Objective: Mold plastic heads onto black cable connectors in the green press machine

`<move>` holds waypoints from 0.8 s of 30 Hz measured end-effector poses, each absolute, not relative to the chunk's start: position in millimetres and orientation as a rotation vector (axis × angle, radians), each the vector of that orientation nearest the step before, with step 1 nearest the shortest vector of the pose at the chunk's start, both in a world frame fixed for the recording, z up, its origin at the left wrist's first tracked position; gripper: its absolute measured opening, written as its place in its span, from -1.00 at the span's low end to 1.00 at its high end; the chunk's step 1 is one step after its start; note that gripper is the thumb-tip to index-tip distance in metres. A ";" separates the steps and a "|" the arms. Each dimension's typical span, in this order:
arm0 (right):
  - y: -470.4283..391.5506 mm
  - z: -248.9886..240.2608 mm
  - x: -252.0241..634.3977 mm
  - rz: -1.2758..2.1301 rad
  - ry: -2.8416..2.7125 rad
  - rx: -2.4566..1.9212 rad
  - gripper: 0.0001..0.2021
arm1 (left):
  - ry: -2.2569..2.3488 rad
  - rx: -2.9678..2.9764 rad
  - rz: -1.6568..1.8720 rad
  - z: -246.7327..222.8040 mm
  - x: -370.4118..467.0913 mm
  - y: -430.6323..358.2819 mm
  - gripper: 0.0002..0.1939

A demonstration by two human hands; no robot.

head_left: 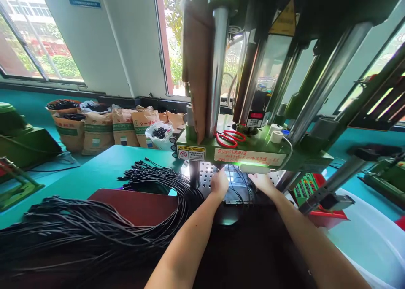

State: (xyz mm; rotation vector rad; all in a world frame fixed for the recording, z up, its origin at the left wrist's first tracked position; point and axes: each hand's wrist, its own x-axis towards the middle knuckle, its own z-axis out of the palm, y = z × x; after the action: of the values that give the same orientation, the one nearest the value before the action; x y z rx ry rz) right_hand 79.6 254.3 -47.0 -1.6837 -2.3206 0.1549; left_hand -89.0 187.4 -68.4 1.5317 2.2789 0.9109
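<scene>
Under the green moulding press (253, 147), my left hand (220, 182) is closed at the left side of a dark metal mould plate (236, 182). My right hand (262, 182) curls in at the opposite side, its fingers partly hidden under the press head. Between the hands, several thin black cables (242, 195) cross the mould plate and hang over its front edge. A perforated metal plate (206, 174) shows behind my left hand. To the left, a large bundle of black cables (95, 225) lies across a reddish-brown board (136, 202), their connector ends (139, 173) fanned out beyond it.
Red-handled scissors (230, 138) and white rolls (276, 136) rest on the press. Steel columns (218, 69) flank the work space. At right stand a red bin (329, 218) and a big white tub (373, 234). Paper sacks (98, 130) line the wall beyond the teal table (122, 158).
</scene>
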 end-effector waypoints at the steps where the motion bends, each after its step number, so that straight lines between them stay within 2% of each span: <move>1: 253.8 -51.8 82.5 0.183 -2.320 -1.709 -0.76 | 2.295 1.553 0.880 -66.9 -89.1 187.3 -0.65; 4: 255.6 -62.6 81.2 0.235 -2.315 -1.706 -0.73 | 2.351 1.587 0.796 -62.2 -88.8 187.4 -0.65; 9: 267.1 -68.8 80.4 0.260 -2.285 -1.579 -0.82 | 2.419 1.637 0.709 -55.2 -88.2 187.6 -0.66; 15: 273.3 -78.4 83.6 0.222 -2.262 -1.529 -0.70 | 2.445 1.705 0.623 -53.9 -88.1 190.0 -0.67; 21: 267.8 -74.5 77.0 0.125 -2.291 -1.559 -0.64 | 2.468 1.709 0.569 -50.7 -87.5 193.0 -0.62; 24: 260.7 -66.1 74.9 0.072 -2.353 -1.504 -0.66 | 2.482 1.688 0.570 -42.5 -84.5 189.1 -0.66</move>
State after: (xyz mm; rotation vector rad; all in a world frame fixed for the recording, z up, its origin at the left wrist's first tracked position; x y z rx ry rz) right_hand 74.9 260.7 -66.1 -1.5040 -2.3527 0.0723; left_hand -84.5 189.1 -42.5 1.6884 2.4815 0.5704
